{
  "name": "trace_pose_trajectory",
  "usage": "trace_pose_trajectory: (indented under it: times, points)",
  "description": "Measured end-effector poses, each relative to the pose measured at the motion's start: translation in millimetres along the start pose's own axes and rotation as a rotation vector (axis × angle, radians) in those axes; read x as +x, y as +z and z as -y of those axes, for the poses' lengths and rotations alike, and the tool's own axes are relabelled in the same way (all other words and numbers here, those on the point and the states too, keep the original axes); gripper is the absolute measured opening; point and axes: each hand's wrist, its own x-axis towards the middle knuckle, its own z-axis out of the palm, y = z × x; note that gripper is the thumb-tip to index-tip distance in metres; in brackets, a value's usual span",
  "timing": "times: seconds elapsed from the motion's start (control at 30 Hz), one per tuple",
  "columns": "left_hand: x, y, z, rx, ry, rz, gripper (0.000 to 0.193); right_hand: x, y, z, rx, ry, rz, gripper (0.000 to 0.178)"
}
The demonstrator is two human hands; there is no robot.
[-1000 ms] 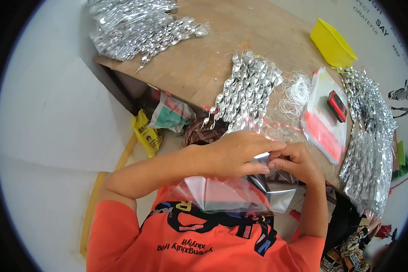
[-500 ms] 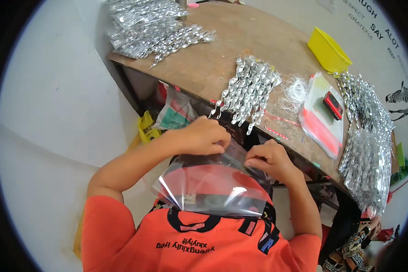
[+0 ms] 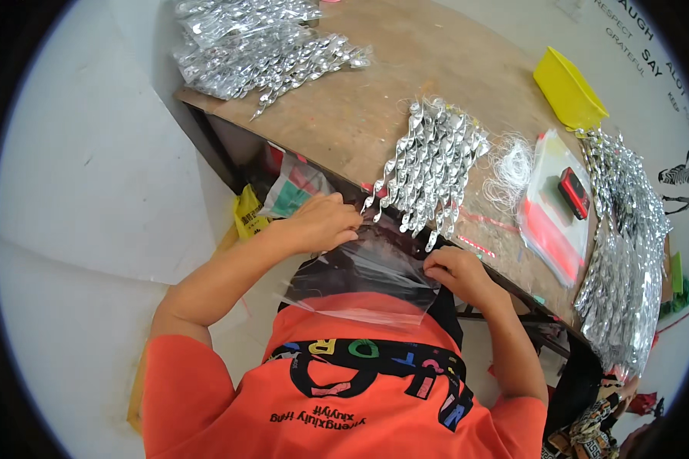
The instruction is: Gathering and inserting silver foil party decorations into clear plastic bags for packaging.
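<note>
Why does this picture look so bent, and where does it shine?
Head view: the wide fisheye lens bows the far edge of the table and darkens the corners; head view: the twisted silver strips glint brightly, and the clear plastic between the hands shows pale, faint glare streaks.

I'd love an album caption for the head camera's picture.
Left-hand fingers and right-hand fingers hold a clear plastic bag before a table bearing twisted silver strips.

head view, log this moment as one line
left hand: holds clear bag | right hand: holds bag's other side | silver strips: on table
</note>
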Motion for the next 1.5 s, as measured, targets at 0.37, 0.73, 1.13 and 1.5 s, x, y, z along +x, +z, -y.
trace_pose_trajectory:
  times: [0.37,0.73,1.13,1.5]
  points:
    - [3.9,-0.8,33.4,-0.116,0.295,-0.229,0.014,0.0,11.1,9.4,-0.182,-0.076,-0.187,0.011]
    - [28.0,-63.3,19.1,-0.395,0.103,-0.047,0.009,0.9,-18.2,30.2,-0.162,-0.123,-0.273,0.015]
    - [46.8,-60.5,26.2,-0.613,0.003,0.127,0.017,2.2,-55.7,28.3,0.210,0.103,-0.127,0.009]
    - [40.3,-65.0,17.7,-0.664,-0.115,0.153,0.016,4.3,-49.6,13.7,0.305,0.136,-0.152,0.010]
